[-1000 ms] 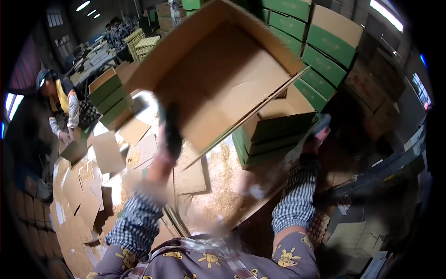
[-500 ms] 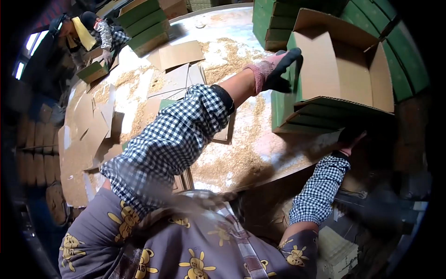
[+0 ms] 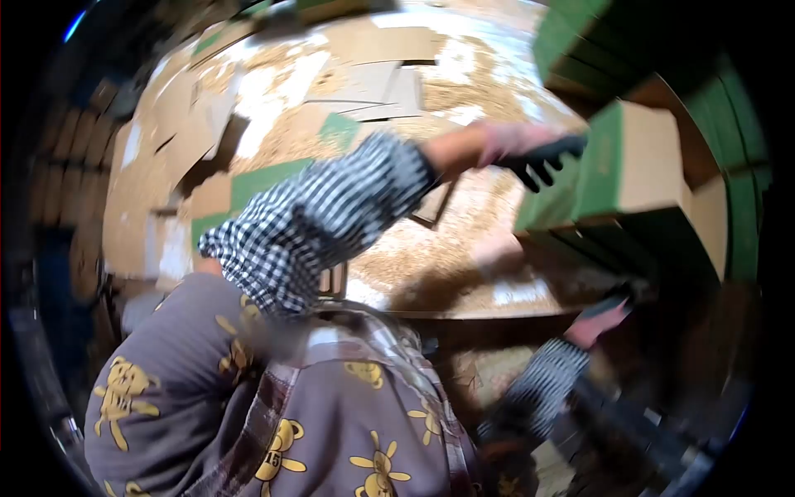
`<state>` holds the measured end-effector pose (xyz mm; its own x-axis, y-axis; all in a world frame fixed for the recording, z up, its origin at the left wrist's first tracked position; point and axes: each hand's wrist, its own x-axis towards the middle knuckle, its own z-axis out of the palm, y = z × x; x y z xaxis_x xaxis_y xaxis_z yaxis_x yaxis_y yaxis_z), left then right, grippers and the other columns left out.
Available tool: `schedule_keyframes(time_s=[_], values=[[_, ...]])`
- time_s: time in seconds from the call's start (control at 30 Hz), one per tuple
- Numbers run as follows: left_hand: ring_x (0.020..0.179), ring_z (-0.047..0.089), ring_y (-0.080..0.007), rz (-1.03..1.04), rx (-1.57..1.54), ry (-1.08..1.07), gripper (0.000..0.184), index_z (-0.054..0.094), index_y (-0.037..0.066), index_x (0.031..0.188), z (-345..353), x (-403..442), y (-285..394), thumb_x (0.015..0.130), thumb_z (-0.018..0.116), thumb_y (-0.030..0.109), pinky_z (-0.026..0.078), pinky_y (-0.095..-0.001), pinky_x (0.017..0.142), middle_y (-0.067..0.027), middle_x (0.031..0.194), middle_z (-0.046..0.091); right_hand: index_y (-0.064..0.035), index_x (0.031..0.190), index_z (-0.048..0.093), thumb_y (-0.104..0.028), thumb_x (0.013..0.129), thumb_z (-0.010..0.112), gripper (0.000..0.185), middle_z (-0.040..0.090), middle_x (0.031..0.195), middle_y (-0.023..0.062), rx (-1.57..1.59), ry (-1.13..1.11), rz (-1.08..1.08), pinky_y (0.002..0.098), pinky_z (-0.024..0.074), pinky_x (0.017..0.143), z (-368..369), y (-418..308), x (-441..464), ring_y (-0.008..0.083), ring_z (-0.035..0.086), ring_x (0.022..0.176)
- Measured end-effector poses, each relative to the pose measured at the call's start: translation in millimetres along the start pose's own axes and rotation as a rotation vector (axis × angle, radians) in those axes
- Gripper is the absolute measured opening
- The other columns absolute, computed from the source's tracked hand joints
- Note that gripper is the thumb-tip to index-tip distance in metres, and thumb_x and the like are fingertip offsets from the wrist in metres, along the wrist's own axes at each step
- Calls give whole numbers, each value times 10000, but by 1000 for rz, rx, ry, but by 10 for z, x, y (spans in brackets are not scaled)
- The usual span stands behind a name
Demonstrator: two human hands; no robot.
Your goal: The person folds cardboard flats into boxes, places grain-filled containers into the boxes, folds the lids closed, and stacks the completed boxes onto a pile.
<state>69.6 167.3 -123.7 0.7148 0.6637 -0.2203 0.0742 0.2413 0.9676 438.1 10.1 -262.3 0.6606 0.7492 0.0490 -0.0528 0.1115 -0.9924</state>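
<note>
My left hand (image 3: 538, 156), in a pink and black glove, reaches over the table with its fingers apart and nothing between them. Its fingertips are beside the green side of a cardboard box (image 3: 603, 161), and motion blur hides whether they touch. The box shows a tan inner face and stands at the right edge of the table with more green boxes close to it. Lower down, my right hand (image 3: 603, 316), gloved alike, is stretched out by the table's front edge, below the box. Its fingers are blurred and dark but look extended, with nothing visible in them.
Sawdust-like crumbs cover much of the table (image 3: 414, 273). Flat cardboard sheets (image 3: 364, 87) lie at its middle and left. Green boxes (image 3: 580, 50) are stacked at the back right. Under the table's front edge it is dark and cluttered.
The view has swung, shifting the table's contents. The box's open inside has turned away from view. My left hand has come off the box's upper edge to its green side; my right hand has come out of shadow.
</note>
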Motion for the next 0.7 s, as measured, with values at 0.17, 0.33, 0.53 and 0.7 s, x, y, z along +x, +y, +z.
schedule_keyframes(time_s=[0.17, 0.33, 0.53, 0.7], values=[[1125, 573, -295, -244, 787, 857, 574, 517, 66, 1323, -303, -2567, -1452, 855, 662, 365, 448, -371, 973, -185, 1221, 588, 13, 1329, 487, -196, 950, 578, 443, 630, 1068, 53, 52, -507, 500, 238, 468, 772, 958, 1003, -2210, 119, 575, 880], [1149, 558, -291, -553, 465, 1690, 681, 493, -43, 1299, -951, -5946, -3030, 818, 690, 396, 433, -355, 971, -226, 1267, 566, 26, 1304, 468, -202, 914, 641, 484, 601, 960, 30, -64, -1016, 683, 198, 441, 688, 2237, 1097, -2865, 82, 543, 787], [1237, 479, -294, -590, -159, 1649, 1029, 230, -26, 1455, -1085, -6345, -3064, 756, 728, 541, 396, -357, 1020, -212, 1376, 463, 16, 1376, 345, -185, 684, 842, 875, 555, 1218, 149, -411, -1061, -50, 308, 471, 884, 3098, 2132, -3677, 203, 563, 1056], [1272, 394, -464, -857, 324, 1233, 1172, 98, 12, 1497, -615, -5786, -3023, 694, 712, 605, 334, -455, 1085, -320, 1417, 314, -12, 1314, 472, -244, 833, 723, 590, 630, 1099, 96, -582, -1104, 491, 297, 495, 790, 2712, 712, -3437, 184, 602, 941]])
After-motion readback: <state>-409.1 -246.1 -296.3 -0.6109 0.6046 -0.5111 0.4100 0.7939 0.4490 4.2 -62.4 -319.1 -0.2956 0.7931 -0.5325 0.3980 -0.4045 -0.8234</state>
